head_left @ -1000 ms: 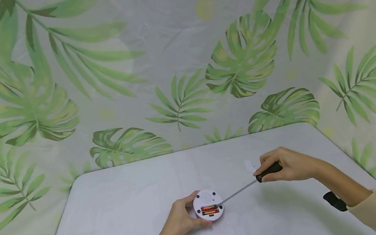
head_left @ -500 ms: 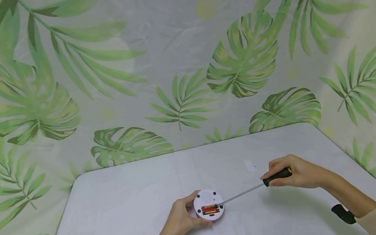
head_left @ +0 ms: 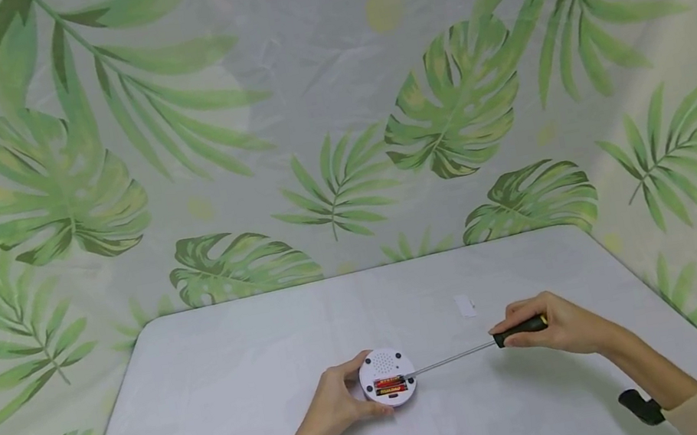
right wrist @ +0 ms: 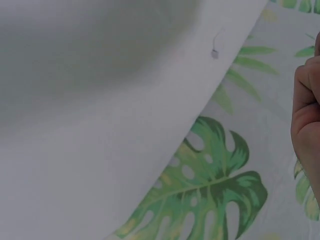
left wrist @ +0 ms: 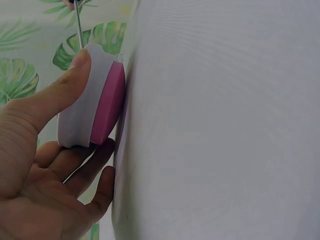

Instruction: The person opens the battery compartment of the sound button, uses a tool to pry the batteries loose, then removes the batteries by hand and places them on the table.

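A round white device [head_left: 384, 360] with a speaker grille lies face-down near the table's front; its pink side [left wrist: 109, 102] shows in the left wrist view. Two red batteries [head_left: 390, 386] sit in its open compartment. My left hand [head_left: 335, 404] grips the device by its rim, thumb on the near side and fingers around the far side. In my right hand [head_left: 567, 325] I hold a screwdriver [head_left: 457, 356] by its black handle, its long shaft slanting down to the left. The tip meets the right end of the batteries; exact contact is too small to tell.
A small white piece, perhaps the compartment cover [head_left: 465, 306], lies on the white table [head_left: 242, 368] beyond the screwdriver handle. Behind the table hangs a leaf-patterned cloth [head_left: 334, 134].
My right hand has moved right and toward me, lowering the screwdriver's handle so its shaft lies flatter. Its tip stays at the batteries. The left hand and the device have hardly moved.
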The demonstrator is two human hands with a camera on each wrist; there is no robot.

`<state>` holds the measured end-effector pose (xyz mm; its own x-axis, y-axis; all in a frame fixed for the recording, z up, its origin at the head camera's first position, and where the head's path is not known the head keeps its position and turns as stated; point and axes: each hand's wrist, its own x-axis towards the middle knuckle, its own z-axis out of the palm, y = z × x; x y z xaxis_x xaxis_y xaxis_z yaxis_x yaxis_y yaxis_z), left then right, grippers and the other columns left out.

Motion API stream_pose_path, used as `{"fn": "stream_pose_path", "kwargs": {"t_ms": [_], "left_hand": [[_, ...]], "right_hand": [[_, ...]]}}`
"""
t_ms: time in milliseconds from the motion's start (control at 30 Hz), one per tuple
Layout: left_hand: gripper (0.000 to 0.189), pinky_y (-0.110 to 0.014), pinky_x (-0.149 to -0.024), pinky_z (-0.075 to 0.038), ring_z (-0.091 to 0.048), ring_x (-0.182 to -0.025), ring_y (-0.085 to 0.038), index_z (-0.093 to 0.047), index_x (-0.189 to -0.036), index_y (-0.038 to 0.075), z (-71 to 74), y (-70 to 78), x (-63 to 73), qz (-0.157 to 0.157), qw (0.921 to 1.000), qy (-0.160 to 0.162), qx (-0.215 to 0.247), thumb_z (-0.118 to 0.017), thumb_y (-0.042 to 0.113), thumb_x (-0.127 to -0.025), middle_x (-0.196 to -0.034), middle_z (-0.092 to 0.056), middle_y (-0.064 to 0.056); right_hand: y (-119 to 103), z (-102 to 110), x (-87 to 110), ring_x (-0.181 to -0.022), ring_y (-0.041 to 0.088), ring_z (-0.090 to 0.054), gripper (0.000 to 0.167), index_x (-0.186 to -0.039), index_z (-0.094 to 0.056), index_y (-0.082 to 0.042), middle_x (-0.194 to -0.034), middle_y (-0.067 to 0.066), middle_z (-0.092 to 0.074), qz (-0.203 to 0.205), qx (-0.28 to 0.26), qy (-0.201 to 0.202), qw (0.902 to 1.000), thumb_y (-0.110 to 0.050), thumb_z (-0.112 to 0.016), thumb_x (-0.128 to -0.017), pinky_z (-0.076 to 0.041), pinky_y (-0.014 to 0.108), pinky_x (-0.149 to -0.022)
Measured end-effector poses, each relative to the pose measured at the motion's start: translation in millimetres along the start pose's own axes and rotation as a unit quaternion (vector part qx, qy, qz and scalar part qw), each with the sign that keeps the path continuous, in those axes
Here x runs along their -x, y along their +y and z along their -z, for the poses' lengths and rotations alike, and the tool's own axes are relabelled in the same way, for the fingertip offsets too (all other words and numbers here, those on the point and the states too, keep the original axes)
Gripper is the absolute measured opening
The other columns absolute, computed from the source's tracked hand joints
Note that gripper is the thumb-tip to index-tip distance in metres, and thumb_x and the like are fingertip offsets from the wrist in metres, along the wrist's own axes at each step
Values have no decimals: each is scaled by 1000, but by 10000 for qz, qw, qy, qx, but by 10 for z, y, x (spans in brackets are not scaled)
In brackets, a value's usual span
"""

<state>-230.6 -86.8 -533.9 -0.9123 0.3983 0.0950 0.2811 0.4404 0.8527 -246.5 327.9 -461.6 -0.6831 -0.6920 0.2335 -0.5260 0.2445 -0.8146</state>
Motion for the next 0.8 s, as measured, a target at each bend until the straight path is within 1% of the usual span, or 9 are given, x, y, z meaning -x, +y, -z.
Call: {"fn": "stream_pose_path", "kwargs": {"t_ms": [100, 200, 300, 400, 500, 567, 633, 733, 800], "left_hand": [[98, -32, -101, -51, -67, -105, -13, -56, -146, 1, -3, -7, 0, 26, 10000, -3, 4, -100, 27, -63, -125, -74, -8], [97, -30, -100, -51, -66, -105, -13, -56, -147, 2, -4, -17, -3, 69, 10000, 1, 9, -100, 27, -63, -125, -74, -7], [97, -31, -101, -51, -67, -107, -14, -56, -147, 2, -3, -22, -4, 61, 10000, 0, -4, -100, 27, -64, -125, -74, -7], [97, -34, -103, -51, -67, -109, -16, -56, -147, 2, -3, -23, 0, 39, 10000, 1, -22, -100, 27, -64, -127, -74, -8], [97, -36, -104, -51, -68, -110, -17, -56, -146, 2, -5, -16, 5, -16, 10000, 15, -63, -100, 28, -64, -128, -73, -9], [97, -36, -104, -50, -67, -110, -17, -56, -146, 2, -7, -12, 7, -11, 10000, 21, -74, -100, 28, -64, -128, -73, -9], [97, -36, -104, -50, -67, -110, -16, -56, -146, 2, -8, -4, 5, -5, 10000, 24, -54, -99, 29, -64, -128, -73, -8], [97, -35, -103, -50, -67, -111, -16, -56, -146, 2, -6, 4, -4, 52, 10000, 48, -34, -100, 30, -64, -127, -74, -8], [97, -37, -103, -51, -67, -112, -18, -57, -146, 2, -3, 15, -8, 69, 9999, 81, -24, -100, 30, -64, -127, -74, -8]], "right_hand": [[34, -16, 17, -66, 17, -43, 30, -122, -76, -3, -91, 8, -70, 48, -79, -5, 10000, 6, -67, -95, -40, 31, -55], [68, -32, 33, -67, 18, -43, 30, -122, -75, -2, -92, 12, -70, 57, -188, 5, 9998, 6, -66, -95, -39, 31, -55], [105, -44, 53, -69, 18, -45, 29, -122, -75, -1, -96, 15, -72, 14, -301, 14, 9995, 6, -66, -95, -40, 30, -57], [144, -58, 72, -72, 15, -49, 29, -122, -75, 0, -100, 15, -74, -42, -365, 31, 9993, 7, -66, -95, -42, 29, -59], [145, -65, 76, -74, 12, -51, 29, -122, -75, -1, -101, 12, -75, -82, -311, 48, 9995, 6, -66, -95, -44, 28, -60], [94, -52, 64, -73, 12, -51, 29, -122, -75, -2, -100, 12, -75, -80, -218, 54, 9997, 6, -67, -95, -44, 28, -59], [-6, -24, 32, -70, 12, -50, 29, -121, -76, -4, -97, 11, -74, -43, -39, 73, 10000, 5, -68, -95, -44, 28, -57], [-218, 26, -51, -63, 14, -46, 29, -120, -77, -7, -92, 8, -72, 59, 266, 71, 9996, 4, -69, -94, -43, 28, -54], [-363, 50, -123, -61, 13, -45, 28, -118, -78, -9, -88, 4, -70, 88, 502, 24, 9987, 1, -71, -94, -43, 26, -54]]}}
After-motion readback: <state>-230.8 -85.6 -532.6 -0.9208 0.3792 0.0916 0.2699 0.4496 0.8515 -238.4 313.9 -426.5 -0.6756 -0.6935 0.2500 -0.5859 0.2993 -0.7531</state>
